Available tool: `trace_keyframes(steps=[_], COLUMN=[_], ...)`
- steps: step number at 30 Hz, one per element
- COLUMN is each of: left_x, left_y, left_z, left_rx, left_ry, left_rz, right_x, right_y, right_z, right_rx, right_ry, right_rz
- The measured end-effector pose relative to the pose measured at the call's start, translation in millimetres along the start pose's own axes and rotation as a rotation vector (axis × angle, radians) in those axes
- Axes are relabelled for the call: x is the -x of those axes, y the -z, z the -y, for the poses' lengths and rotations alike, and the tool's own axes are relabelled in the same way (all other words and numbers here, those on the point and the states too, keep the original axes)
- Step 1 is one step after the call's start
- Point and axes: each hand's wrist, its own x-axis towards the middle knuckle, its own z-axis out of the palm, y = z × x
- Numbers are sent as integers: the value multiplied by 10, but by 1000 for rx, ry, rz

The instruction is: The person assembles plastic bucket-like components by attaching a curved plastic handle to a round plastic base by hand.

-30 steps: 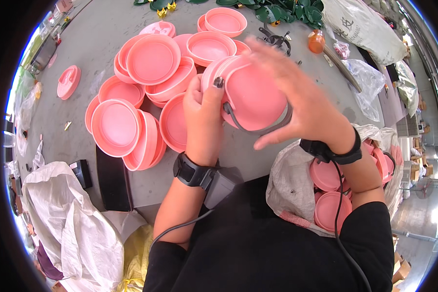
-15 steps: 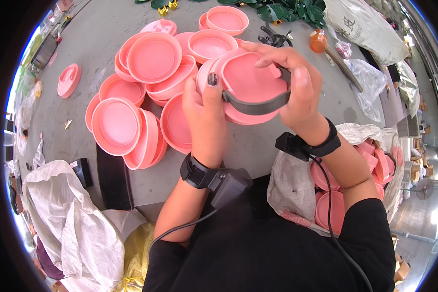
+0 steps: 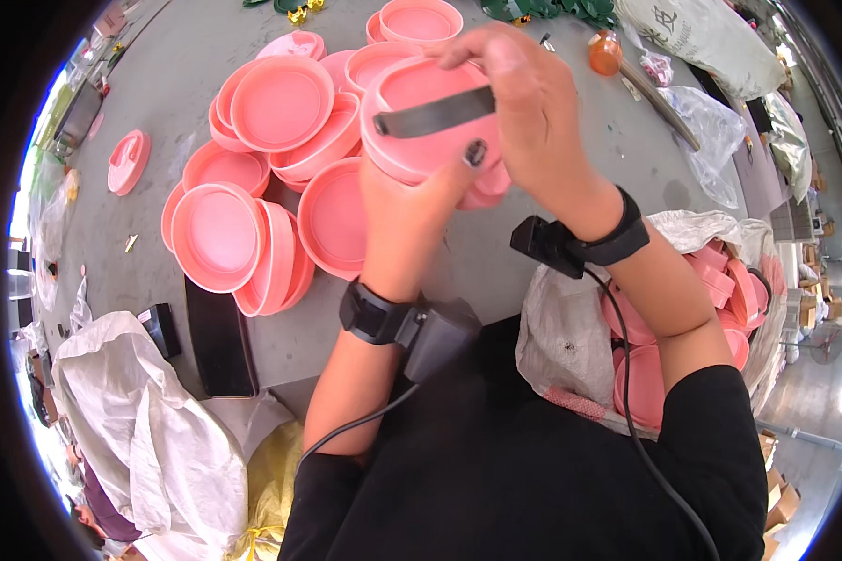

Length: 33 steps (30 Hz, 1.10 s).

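Observation:
Above the table I hold a round pink plastic container [image 3: 417, 151], with a dark strap handle [image 3: 440, 115] across its face. My left hand [image 3: 410, 201] grips its near left side, the thumb pressed along the near edge. Bent over the far right rim, the fingers of my right hand [image 3: 541, 117] close on the container by the strap's right end, which they hide. Just left of it lies a heap of shallow round pink dishes [image 3: 283, 105], some tilted against each other. A pink lid-like piece [image 3: 128, 163] lies apart at the left.
A white sack [image 3: 561, 346] of pink parts stands by my right elbow. Another white sack [image 3: 150, 430] is at lower left, near a flat black slab [image 3: 220, 341]. Farther right are an orange-headed mallet [image 3: 605, 53] and clear plastic bags [image 3: 706, 140]. Green pieces [image 3: 589, 9] lie at the back.
The container has turned and shifted up and left, so its strap now runs across higher up. My left thumb has slid right along the near side; my right hand has moved left and up.

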Motion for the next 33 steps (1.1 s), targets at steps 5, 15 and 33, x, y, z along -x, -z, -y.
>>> trace_keyframes(steps=[5,15,33], left_x=[-83,-83,94], left_y=[100,89,-78], left_z=[-44,-82,-64], left_rx=[146,149,177], left_ry=[79,202,202], left_rz=[83,167,353], right_x=[-58,-14,-155], right_y=[79,78,326], right_z=[179,95,55], right_rx=[145,148,-536], right_ry=[-15,34,-765], right_rz=[271,146,128])
